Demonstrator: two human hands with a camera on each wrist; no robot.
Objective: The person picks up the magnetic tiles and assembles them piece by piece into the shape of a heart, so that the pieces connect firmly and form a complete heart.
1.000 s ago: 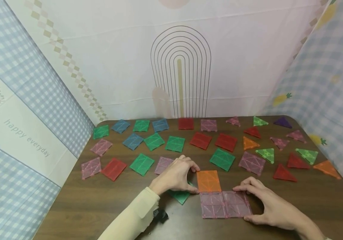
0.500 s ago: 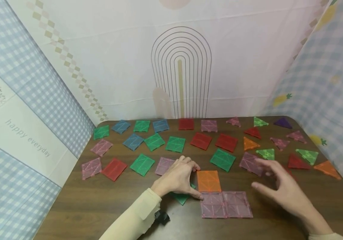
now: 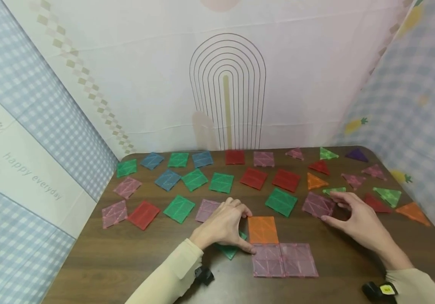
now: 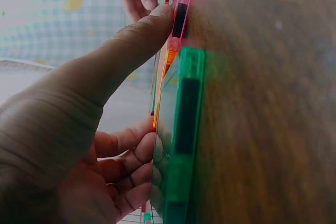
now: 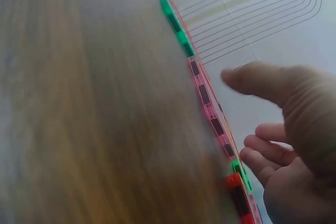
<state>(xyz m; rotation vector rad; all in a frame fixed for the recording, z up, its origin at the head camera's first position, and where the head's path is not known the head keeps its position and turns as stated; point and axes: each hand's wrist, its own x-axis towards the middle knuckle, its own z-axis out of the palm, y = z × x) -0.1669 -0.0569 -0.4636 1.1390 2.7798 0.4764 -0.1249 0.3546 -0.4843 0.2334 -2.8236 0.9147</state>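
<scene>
In the head view two translucent pink square magnetic tiles, a left one (image 3: 267,260) and a right one (image 3: 299,260), lie edge to edge, with an orange square magnetic tile (image 3: 262,230) against the left one's far edge. My left hand (image 3: 225,223) rests at their left side, fingertips at the orange tile's far corner and thumb at the left pink tile's corner. Partly hidden beneath it lies a green square tile (image 4: 186,114), close up in the left wrist view. Thumb and fingers apart, my right hand (image 3: 362,221) is at the right end of another pink square tile (image 3: 317,205).
Square tiles in green, blue, red and pink lie scattered across the table's left and back, such as a red one (image 3: 143,215). Triangular tiles, including an orange one (image 3: 413,213), lie at the right. Fabric curtains surround the table (image 3: 99,261).
My right hand has let go of the right pink tile in the joined group and moved away, up and to the right, to another pink square. My left thumb has slid slightly nearer.
</scene>
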